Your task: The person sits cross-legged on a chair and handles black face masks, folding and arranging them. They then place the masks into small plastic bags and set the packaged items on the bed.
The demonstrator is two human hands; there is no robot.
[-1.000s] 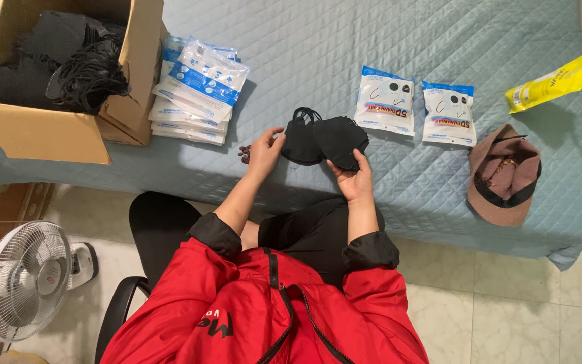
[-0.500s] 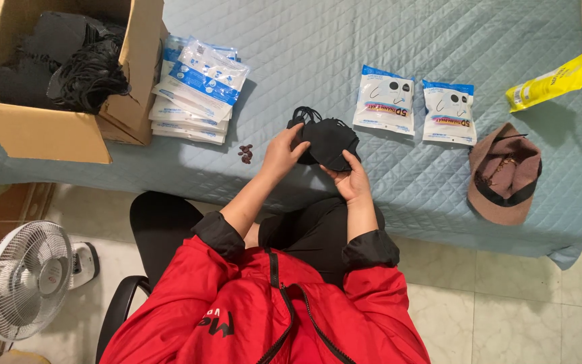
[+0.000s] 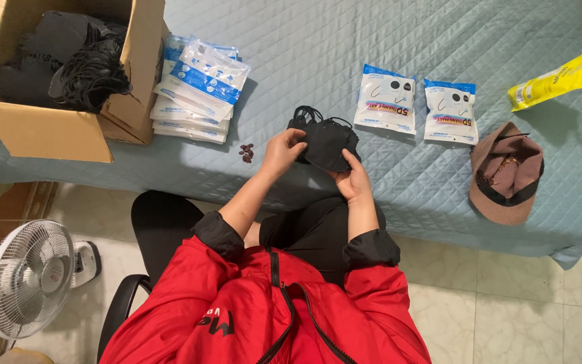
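Both hands now closed on black masks (image 3: 325, 143), bunched tighter vs a sec ago, over bed edge. L hand (image 3: 281, 149) pinches its left side; R hand (image 3: 353, 180) grips underneath. Beyond masks: two sealed packs (image 3: 385, 100). Far left: cardboard box (image 3: 42, 128).

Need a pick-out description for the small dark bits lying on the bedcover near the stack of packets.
Start at the open cardboard box at the left end of the quilted blue bedcover. Just right of it lies a stack of white-and-blue packets. The dark brown bits lie below that stack's right end, just left of the left hand: a tiny loose cluster, the smallest thing on the cover.
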